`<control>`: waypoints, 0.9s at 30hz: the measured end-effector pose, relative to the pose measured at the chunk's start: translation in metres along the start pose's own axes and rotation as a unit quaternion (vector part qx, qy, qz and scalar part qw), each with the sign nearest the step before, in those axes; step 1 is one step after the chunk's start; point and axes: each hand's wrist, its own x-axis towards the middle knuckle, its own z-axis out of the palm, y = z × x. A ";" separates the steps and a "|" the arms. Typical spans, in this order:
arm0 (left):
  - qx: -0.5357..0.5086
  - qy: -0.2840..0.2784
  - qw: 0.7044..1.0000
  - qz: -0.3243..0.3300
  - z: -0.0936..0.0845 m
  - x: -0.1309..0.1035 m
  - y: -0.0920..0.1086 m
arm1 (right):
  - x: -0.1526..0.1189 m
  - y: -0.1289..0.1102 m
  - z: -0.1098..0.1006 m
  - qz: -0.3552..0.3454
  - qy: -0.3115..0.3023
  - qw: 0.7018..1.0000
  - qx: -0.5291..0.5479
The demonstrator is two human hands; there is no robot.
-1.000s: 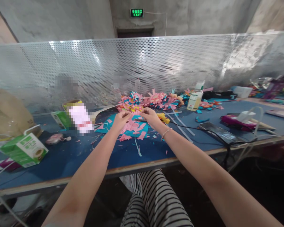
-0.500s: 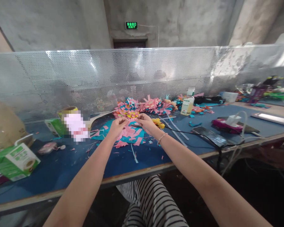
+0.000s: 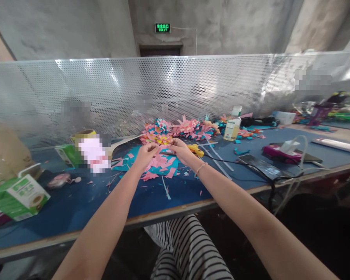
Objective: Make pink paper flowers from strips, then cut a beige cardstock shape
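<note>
Over the middle of the table, my left hand point(image 3: 147, 154) is closed in a pinch at one side of a small pink paper piece point(image 3: 165, 147). The fingertips of my right hand point(image 3: 181, 151) pinch its other side; a bracelet circles that wrist. The piece's exact shape is too small to tell. Below my hands, loose pink paper scraps point(image 3: 163, 169) lie over a teal sheet point(image 3: 127, 163). A yellow glue gun point(image 3: 196, 150) with a black cord rests just behind my right hand. Beyond my fingers is a heap of pink, blue and yellow paper flowers point(image 3: 186, 127).
To the left are green-and-white boxes point(image 3: 25, 197), a tape roll point(image 3: 84, 134) and a pixelated upright screen point(image 3: 95, 153). On the right stand a bottle point(image 3: 232, 126), a phone point(image 3: 259, 166) and a purple item point(image 3: 282, 153) with cables. A perforated metal panel point(image 3: 163, 85) runs behind.
Both hands stay nearly in place, still pinching, with their fingertips slightly shifted. The whole view has moved up a little in the picture.
</note>
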 end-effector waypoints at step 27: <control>0.017 -0.003 1.000 0.006 0.000 -0.002 0.005 | 0.001 0.003 -0.003 -0.020 -0.030 0.999 0.016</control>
